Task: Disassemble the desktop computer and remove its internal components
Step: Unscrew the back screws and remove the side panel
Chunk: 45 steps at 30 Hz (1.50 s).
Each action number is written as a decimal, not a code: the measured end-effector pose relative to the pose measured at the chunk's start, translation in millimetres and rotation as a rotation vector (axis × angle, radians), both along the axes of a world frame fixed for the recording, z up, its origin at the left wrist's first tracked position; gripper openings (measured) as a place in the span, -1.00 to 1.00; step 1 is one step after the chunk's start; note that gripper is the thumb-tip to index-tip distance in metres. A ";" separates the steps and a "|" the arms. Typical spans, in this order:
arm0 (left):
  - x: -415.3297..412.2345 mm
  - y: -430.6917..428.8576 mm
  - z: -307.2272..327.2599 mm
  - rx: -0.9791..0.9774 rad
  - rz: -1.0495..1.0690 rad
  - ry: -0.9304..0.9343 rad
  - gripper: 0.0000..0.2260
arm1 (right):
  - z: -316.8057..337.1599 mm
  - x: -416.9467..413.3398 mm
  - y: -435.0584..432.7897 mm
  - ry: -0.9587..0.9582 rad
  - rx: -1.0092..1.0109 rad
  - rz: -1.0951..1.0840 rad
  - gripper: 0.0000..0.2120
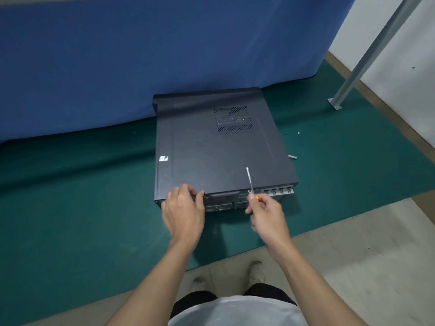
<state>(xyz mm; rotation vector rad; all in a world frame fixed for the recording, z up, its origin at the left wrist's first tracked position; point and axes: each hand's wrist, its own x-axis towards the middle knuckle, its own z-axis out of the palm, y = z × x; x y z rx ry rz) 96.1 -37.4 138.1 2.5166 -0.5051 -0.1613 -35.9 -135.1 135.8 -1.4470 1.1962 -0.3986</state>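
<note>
**Freeing the panel**

My left hand point(183, 212) grips the rear edge of the computer point(211, 149), probably to slide its panel; my right hand point(266, 215), at three o'clock, holds the screwdriver point(250, 182) clear. It lies on the floor mat point(82, 184).

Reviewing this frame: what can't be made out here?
Head view only.
- Case interior: hidden, the case is closed.
- Rear ports: partly behind the left hand and right hand, too small.
- Screwdriver: handle mostly inside the right hand.
- Bits on the mat: too small to identify.
- Sticker: blurred.
</note>
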 end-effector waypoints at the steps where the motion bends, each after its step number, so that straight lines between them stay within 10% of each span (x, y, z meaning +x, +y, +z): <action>1: 1.3 5.8 -0.7 0.004 0.078 0.081 -0.78 | -2.1 3.4 13.7 -0.019 0.046 0.011 -0.75; 11: 19.4 14.4 -3.3 -0.619 0.292 1.229 -0.58 | -5.8 34.3 85.9 -0.080 0.310 0.138 -0.76; 33: 28.9 12.2 -11.6 -0.760 0.354 1.372 -0.61 | -17.9 41.1 97.3 -0.317 0.724 -0.039 -0.75; 45: 29.4 13.9 -12.8 -0.776 0.353 1.352 -0.64 | -29.5 40.8 95.3 -0.782 1.415 -0.118 -0.73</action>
